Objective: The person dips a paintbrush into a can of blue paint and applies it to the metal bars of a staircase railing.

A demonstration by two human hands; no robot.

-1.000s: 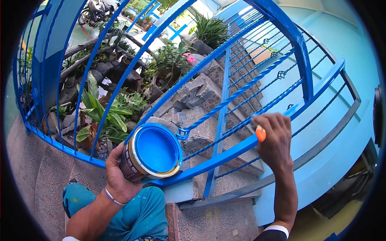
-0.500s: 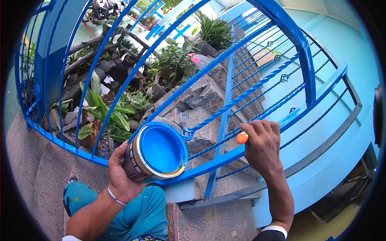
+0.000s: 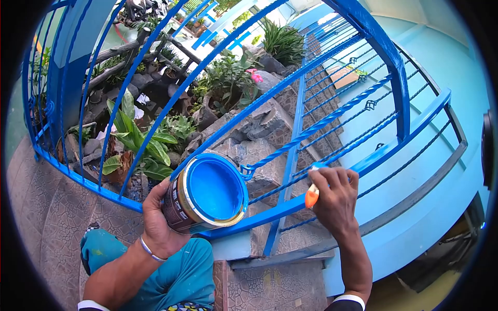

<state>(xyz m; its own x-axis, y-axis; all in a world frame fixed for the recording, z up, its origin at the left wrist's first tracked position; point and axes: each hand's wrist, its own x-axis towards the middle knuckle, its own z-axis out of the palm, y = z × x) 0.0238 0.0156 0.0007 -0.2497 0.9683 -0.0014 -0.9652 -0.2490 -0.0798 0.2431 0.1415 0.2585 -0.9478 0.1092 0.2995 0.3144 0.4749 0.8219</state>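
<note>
My left hand (image 3: 160, 225) grips a paint can (image 3: 179, 208) by its side, fingers partly hidden behind it. The can is tilted toward me, and bright blue paint (image 3: 213, 185) shows inside; its rim is smeared blue. In my right hand (image 3: 336, 202) is a paintbrush (image 3: 312, 196) with an orange end on its pale handle. Fingers wrap round the handle, and a bit of blue shows above them. This hand is over the blue metal railing (image 3: 280, 210), close to its lower flat bar.
Twisted bars of the railing curve round both hands. Behind them lies a rock garden with leafy plants (image 3: 150, 140) and grey stones (image 3: 249, 116). Tiled steps (image 3: 275, 282) are below, a light blue wall (image 3: 441, 171) to the right. My knees (image 3: 181, 264) are beneath the can.
The brush has turned in my right hand, its orange end swinging downward and more handle showing. My left hand and the can have shifted slightly right in view.
</note>
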